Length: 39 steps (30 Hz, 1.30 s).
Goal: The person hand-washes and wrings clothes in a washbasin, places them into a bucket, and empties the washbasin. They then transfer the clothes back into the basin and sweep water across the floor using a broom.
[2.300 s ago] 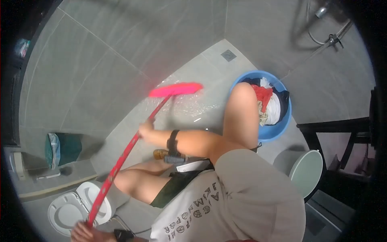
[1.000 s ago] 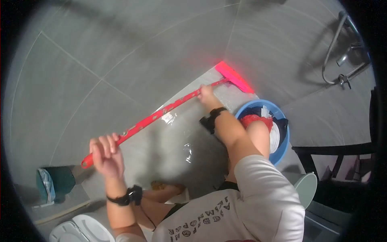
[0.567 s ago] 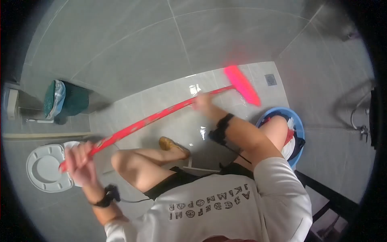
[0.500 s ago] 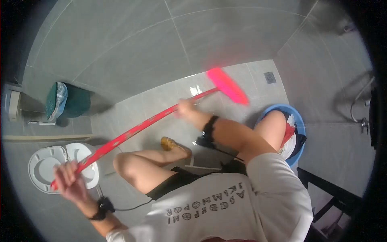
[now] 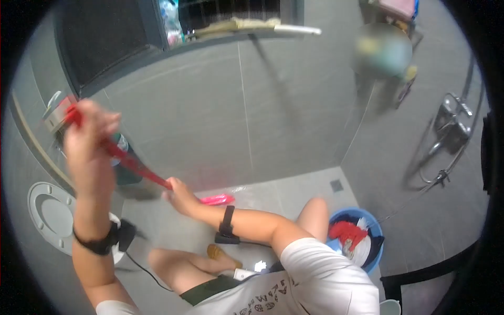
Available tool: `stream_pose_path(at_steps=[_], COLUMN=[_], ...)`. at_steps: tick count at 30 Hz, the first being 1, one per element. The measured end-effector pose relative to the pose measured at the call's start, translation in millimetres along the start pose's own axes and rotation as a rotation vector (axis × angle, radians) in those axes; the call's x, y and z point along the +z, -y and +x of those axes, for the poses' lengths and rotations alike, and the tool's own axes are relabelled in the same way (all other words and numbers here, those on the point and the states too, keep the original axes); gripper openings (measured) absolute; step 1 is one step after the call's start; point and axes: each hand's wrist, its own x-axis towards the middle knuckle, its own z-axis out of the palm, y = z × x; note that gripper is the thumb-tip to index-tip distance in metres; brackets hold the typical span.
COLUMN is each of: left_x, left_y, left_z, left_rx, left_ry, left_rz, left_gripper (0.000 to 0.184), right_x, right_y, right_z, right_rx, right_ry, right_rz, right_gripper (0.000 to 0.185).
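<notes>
My left hand (image 5: 92,128) is raised at the upper left, wrapped round the top end of a red pole (image 5: 137,167). Lower on the same pole, my right hand (image 5: 181,197) is closed round it. The pole slants down to a pink squeegee head (image 5: 218,199), which lies on the wet floor by the foot of the back wall. My right forearm hides part of the head and the lower pole. Both wrists wear black straps with small devices.
A blue basin (image 5: 379,231) of clothes stands right of my knee. At left are a white toilet (image 5: 51,216) and a green bin (image 5: 128,173). A floor drain (image 5: 336,185) lies near the corner. Shower fittings (image 5: 454,118) are on the right wall, a window ledge (image 5: 236,31) above.
My left hand has risen, so the pole is now steeper. The pink head and my right hand have moved left. The view has tilted up, showing the window and shower fittings.
</notes>
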Motion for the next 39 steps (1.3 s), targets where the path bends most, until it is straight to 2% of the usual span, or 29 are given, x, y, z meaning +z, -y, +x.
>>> stream_pose_path(at_steps=[1, 2, 4, 6, 8, 10, 11, 12, 14, 17, 18, 19, 20, 21, 22, 23, 24, 25, 26, 27, 28, 29, 30, 32, 34, 35, 37, 38, 39], left_x=[22, 44, 60, 63, 62, 62, 67, 74, 90, 131, 143, 156, 169, 183, 196, 206, 215, 224, 232, 238, 245, 252, 258, 272, 283, 292, 299, 296, 292], left_y=[0, 1, 0, -13, -16, -13, -11, -4, 21, 52, 69, 90, 111, 131, 146, 161, 178, 196, 214, 241, 258, 274, 288, 317, 346, 358, 367, 360, 341], left_z=[8, 15, 15, 3, -6, -17, -23, -29, -37, -46, -50, -53, -58, -63, -67, -73, -79, -87, -97, -99, -107, -112, -117, -135, -156, -158, -182, -171, -158], left_rx=[-0.115, -0.097, -0.074, -0.078, -0.093, -0.145, -0.166, -0.179, -0.268, -0.533, -0.595, -0.655, -0.716, -0.777, -0.827, -0.885, -0.9, -0.913, -0.91, -0.987, -1.075, -1.073, -1.086, -1.104, -1.082, -1.086, -0.935, -0.933, -0.983], left_ry=[-0.126, -0.009, 0.009, 0.041, 0.077, 0.088, 0.085, 0.092, 0.104, 0.086, 0.084, 0.084, 0.069, 0.063, 0.046, 0.035, 0.047, 0.05, 0.026, 0.025, 0.043, 0.035, 0.009, -0.03, 0.02, 0.012, 0.213, 0.214, 0.208], left_rz=[-0.054, -0.155, 0.033, 0.084, 0.129, 0.098, 0.052, 0.041, -0.158, -0.423, -0.468, -0.523, -0.601, -0.684, -0.714, -0.743, -0.754, -0.776, -0.793, -0.794, -0.782, -0.79, -0.796, -0.813, -0.611, -0.614, -0.357, -0.337, -0.507], left_gripper=[0.025, 0.042, 0.056, 0.057, 0.057, 0.056, 0.054, 0.054, 0.049, 0.045, 0.043, 0.041, 0.039, 0.037, 0.035, 0.033, 0.032, 0.03, 0.03, 0.029, 0.029, 0.029, 0.028, 0.028, 0.027, 0.027, 0.028, 0.028, 0.029], right_x=[-24, -47, -91, -157, -229, -298, -337, -367, -432, -523, -549, -564, -598, -623, -705, -694, -698, -736, -746, -665, -607, -583, -546, -495, -464, -460, -447, -446, -453], right_y=[15, 16, 15, 15, 33, 47, 46, 47, 29, -31, -59, -58, -90, -106, -192, -126, -129, -129, -110, 20, 88, 118, 146, 159, 147, 142, 122, 111, 98], right_z=[15, 21, 27, 15, -1, -12, -15, -18, -31, -70, -85, -96, -114, -136, -156, -143, -144, -142, -117, -53, -19, 7, 30, 62, 83, 90, 81, 75, 59], right_rx=[0.043, 0.024, 0.266, 0.094, 0.099, 0.142, 0.127, 0.164, 0.278, 0.409, 0.434, 0.547, 0.654, 0.742, 1.066, 1.371, 1.316, 1.08, 0.939, 0.371, 0.343, 0.172, -0.03, -0.033, -0.398, -0.399, -0.251, -0.253, -0.171], right_ry=[0.02, 0.012, -0.171, -0.323, -0.375, -0.54, -0.531, -0.706, -0.804, -0.921, -1.018, -1.065, -1.088, -1.017, -0.834, -0.236, -1.027, -1.235, -1.328, -0.895, -0.722, -0.553, -0.432, -0.404, -0.392, -0.382, -0.291, -0.302, -0.313], right_rz=[-0.035, -0.058, 0.013, -0.03, -0.155, 0.069, 0.104, 0.162, 0.1, 0.18, 0.135, 0.017, -0.159, -0.502, -1.12, -1.306, -1.2, -0.904, -0.963, -0.505, -0.399, -0.548, -0.64, -0.597, -1.286, -1.284, -1.333, -1.316, -1.286], right_gripper=[0.02, 0.02, 0.017, 0.017, 0.019, 0.023, 0.021, 0.017, 0.016, 0.014, 0.015, 0.017, 0.023, 0.039, 0.054, 0.07, 0.077, 0.086, 0.078, 0.064, 0.051, 0.043, 0.044, 0.046, 0.054, 0.054, 0.062, 0.062, 0.062])
